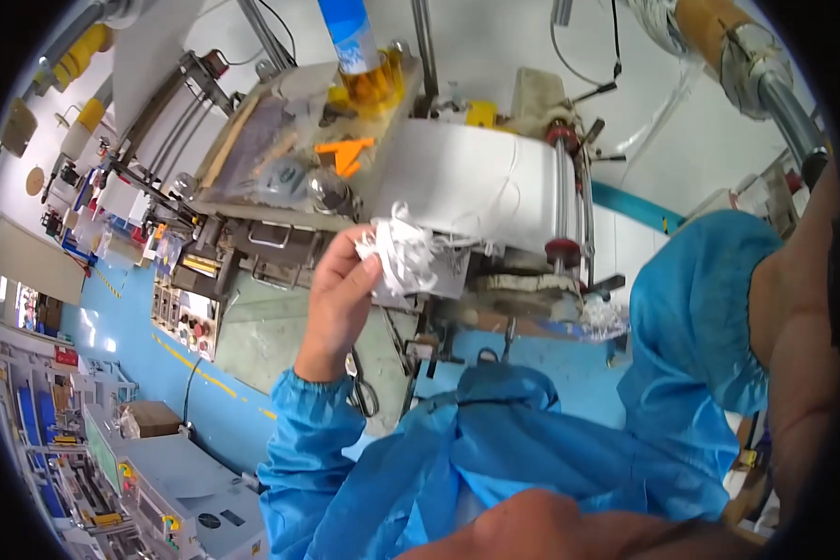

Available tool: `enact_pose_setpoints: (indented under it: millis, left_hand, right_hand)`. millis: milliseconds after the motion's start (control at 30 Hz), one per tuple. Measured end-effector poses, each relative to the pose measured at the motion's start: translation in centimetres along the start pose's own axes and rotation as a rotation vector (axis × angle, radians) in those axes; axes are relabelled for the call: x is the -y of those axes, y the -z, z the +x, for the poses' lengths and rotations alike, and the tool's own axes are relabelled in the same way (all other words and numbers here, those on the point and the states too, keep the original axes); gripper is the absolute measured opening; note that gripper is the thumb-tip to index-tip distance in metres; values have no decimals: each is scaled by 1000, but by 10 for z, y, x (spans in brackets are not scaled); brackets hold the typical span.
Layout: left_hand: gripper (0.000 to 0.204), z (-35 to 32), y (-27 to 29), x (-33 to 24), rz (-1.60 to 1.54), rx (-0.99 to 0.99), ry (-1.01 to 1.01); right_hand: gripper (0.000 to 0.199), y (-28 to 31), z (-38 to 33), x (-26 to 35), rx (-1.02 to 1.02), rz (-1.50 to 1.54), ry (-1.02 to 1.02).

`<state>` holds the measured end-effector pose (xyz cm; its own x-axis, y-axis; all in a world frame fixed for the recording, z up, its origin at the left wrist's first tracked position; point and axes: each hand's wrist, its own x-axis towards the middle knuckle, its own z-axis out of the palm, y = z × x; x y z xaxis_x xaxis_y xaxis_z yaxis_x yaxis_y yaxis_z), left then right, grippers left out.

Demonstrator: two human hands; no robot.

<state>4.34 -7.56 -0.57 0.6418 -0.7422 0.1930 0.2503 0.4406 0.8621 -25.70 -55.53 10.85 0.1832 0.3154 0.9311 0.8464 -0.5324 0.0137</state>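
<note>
My left hand (341,285) is closed around a crumpled bundle of thin white strips (406,252), with the thumb pressed on its near side. The bundle is held just in front of a white sheet (471,177) stretched over a machine bed. A loose thin strand lies across that sheet. My right hand (803,327) is raised at the right edge, very close to the camera; only its wrist and part of its dark, blurred surface show beyond the blue sleeve (695,308). Its fingers are hidden, so I cannot tell what it holds.
Beside the sheet stand a metal roller (562,191) with red ends and a worktop (243,173) bearing an orange tool (345,155) and a bottle of yellow liquid (369,84). A grey machine cabinet (191,476) is at lower left. A wrapped pipe (723,42) hangs at upper right.
</note>
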Motion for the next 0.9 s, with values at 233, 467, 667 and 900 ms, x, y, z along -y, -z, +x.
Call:
enact_pose_setpoints:
  millis: [233, 467, 667, 900]
  left_hand:
    - [54, -12, 26, -1, -178, -89, -272]
    - [57, -44, 24, -28, -386, -89, -505]
    - [66, -57, 18, -28, -313, -45, -585]
    - [63, -78, -9, -63, -41, -245, -834]
  right_hand:
    - [77, -132, 70, 7, 25, -8, -14]
    - [81, -303, 99, 14, 228, -88, -513]
    - [86, -416, 16, -29, 283, -231, -694]
    - [22, -433, 17, -51, 244, -32, -728]
